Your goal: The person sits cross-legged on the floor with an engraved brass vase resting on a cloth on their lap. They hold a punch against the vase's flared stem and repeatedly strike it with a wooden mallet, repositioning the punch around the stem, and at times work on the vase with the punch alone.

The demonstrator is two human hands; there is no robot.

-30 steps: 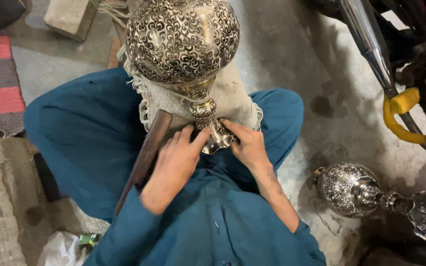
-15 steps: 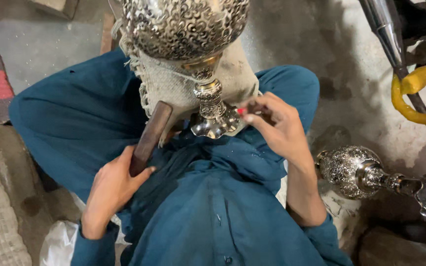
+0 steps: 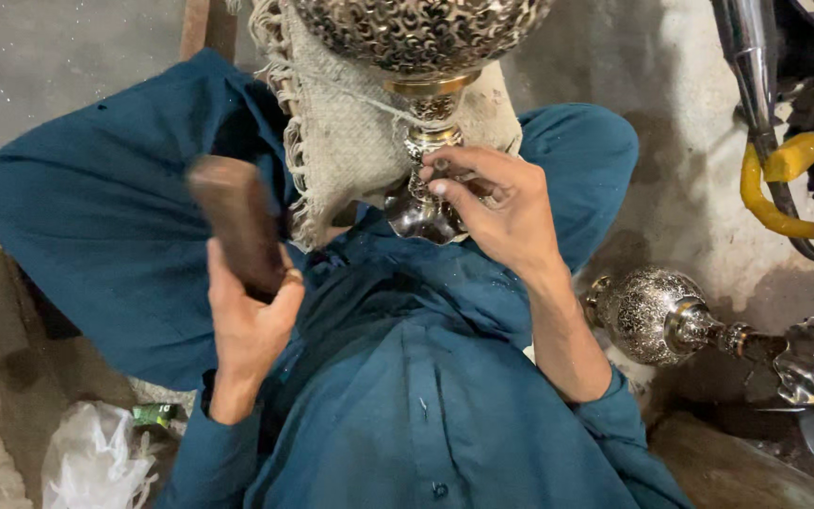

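- The right hand is closed around the narrow stem of a large engraved silver-and-brass metal vase, the thumb and fingers pinching something small and thin against the stem — too small to tell what it is.
- The left hand is clamped on a dark brown wooden block, held upright and slightly tilted, to the left of the vase's stem and well apart from it; the block is blurred.
- The two hands are apart, one on each side of the vase's stem.
- The vase lies across the person's lap with its round, patterned body at the top edge of the view and its shiny flared foot pointing toward the person's chest.
- A frayed beige burlap cloth lies under the vase, between it and the knees of the teal blue garment.
- To the right of the vase, on the grey concrete floor, lies a second, smaller engraved silver vase on its side.
- Further right of the vase — a yellow hose beside a chrome pipe.
- Down left of the vase, a crumpled white plastic bag sits on the floor.
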